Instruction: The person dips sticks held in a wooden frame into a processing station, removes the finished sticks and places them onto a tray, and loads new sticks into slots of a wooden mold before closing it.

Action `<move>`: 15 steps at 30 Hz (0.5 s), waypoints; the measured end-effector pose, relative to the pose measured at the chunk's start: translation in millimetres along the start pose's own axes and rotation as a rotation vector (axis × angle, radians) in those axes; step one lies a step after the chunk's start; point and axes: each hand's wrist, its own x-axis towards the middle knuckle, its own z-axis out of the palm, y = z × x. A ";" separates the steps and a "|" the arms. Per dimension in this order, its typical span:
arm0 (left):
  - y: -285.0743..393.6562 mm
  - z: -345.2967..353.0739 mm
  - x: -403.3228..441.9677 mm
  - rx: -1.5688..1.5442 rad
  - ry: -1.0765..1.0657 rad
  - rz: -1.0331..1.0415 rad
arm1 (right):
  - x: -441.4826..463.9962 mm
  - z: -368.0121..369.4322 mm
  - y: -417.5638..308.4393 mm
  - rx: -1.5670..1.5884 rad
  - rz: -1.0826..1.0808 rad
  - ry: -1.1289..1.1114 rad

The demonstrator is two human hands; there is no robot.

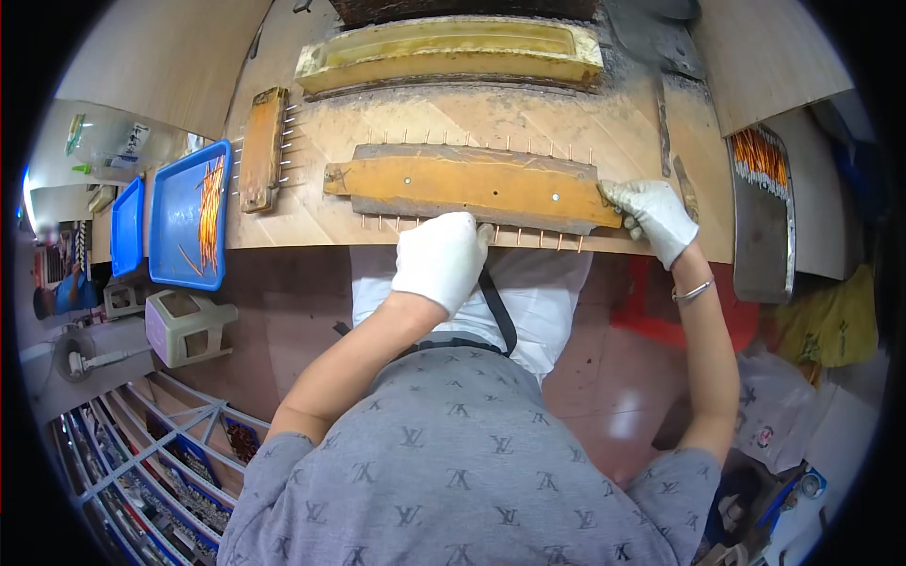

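Ochre board (453, 181), grey slab (425, 150), copper pins (570, 152) jutting.

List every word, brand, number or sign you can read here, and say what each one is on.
"LV", as interlocked letters repeated, some upside down: on the grey shirt.
Dark characters on the clear plastic packaging at the far left: too blurred to read.
Small red round mark on the translucent plastic bag at the right: too small to read.
No other text is legible.

Gloved left hand (440, 259) and right hand (651, 215) at pin-edged board (453, 183), 2 blue trays (177, 209)
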 end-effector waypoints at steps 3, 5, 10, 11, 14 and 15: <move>-2.5 4.5 0.2 0.023 -0.036 0.019 | -1.0 1.0 0.4 0.009 -0.025 0.003; -4.2 3.8 -3.1 0.062 -0.035 0.063 | -3.1 1.6 -2.9 0.011 -0.017 0.011; -19.7 -10.4 -40.1 0.081 -0.348 0.015 | -0.9 0.8 -2.6 0.010 0.025 0.007; -28.9 -15.6 -50.8 0.096 -0.339 0.072 | 0.1 0.5 -0.9 0.017 0.006 0.012; -68.4 -36.2 -82.3 0.256 -0.496 0.012 | -0.6 3.2 -1.5 0.039 -0.005 0.021; -82.0 -49.8 -89.9 0.255 -0.448 -0.008 | 0.6 2.3 -0.1 0.039 0.000 0.019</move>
